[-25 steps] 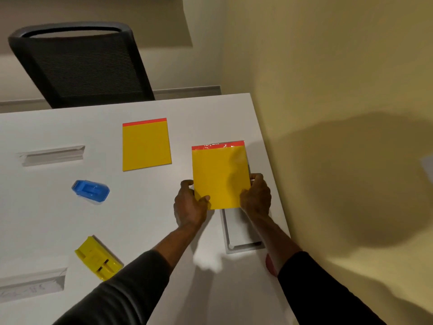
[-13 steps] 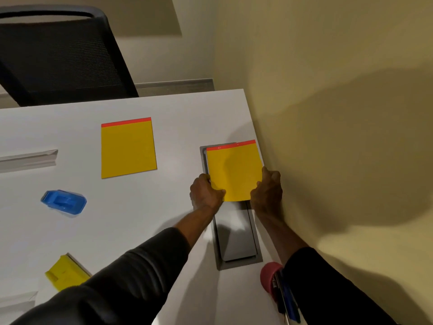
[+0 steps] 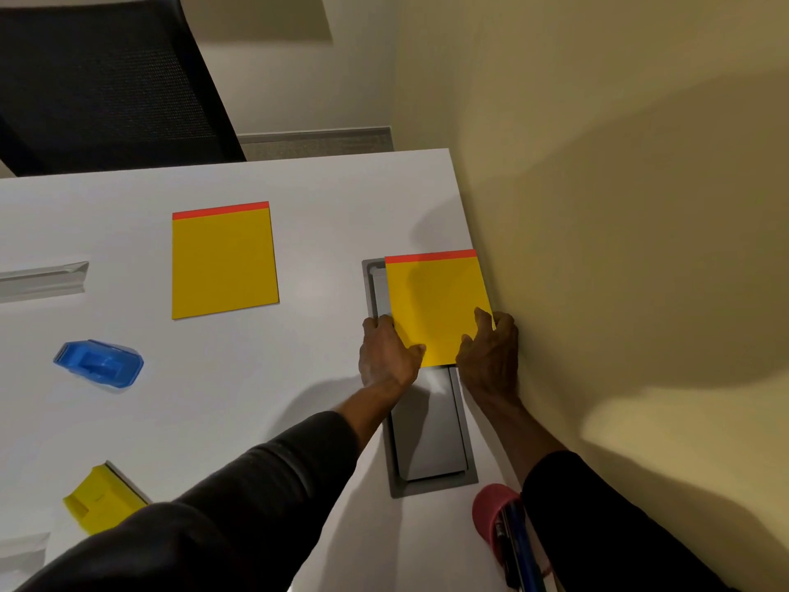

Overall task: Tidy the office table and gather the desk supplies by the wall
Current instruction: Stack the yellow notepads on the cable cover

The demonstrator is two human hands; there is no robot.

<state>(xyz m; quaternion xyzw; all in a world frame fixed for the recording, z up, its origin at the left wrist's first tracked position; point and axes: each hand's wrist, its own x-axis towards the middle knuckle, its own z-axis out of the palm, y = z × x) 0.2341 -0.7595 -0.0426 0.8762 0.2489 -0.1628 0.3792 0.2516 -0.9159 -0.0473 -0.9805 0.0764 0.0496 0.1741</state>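
A yellow notepad with a red top strip (image 3: pixel 435 301) lies against the wall, partly over a grey cable hatch (image 3: pixel 431 442) set into the white table (image 3: pixel 316 232). My left hand (image 3: pixel 386 356) grips its lower left corner, thumb on top. My right hand (image 3: pixel 491 356) holds its lower right corner beside the wall. A second, matching yellow notepad (image 3: pixel 223 260) lies flat further left. A blue tape dispenser (image 3: pixel 99 363) and a yellow stapler-like item (image 3: pixel 100 499) sit at the left.
The yellow wall (image 3: pixel 619 249) runs along the table's right edge. A pink pen cup with pens (image 3: pixel 497 519) stands by my right sleeve. A black mesh chair (image 3: pixel 106 79) is behind the table. A grey recessed slot (image 3: pixel 42 277) shows at far left.
Both hands carried the held notepad right and away from me, from mid-table to the wall edge, and lowered it flat over the hatch. The view shifted right.
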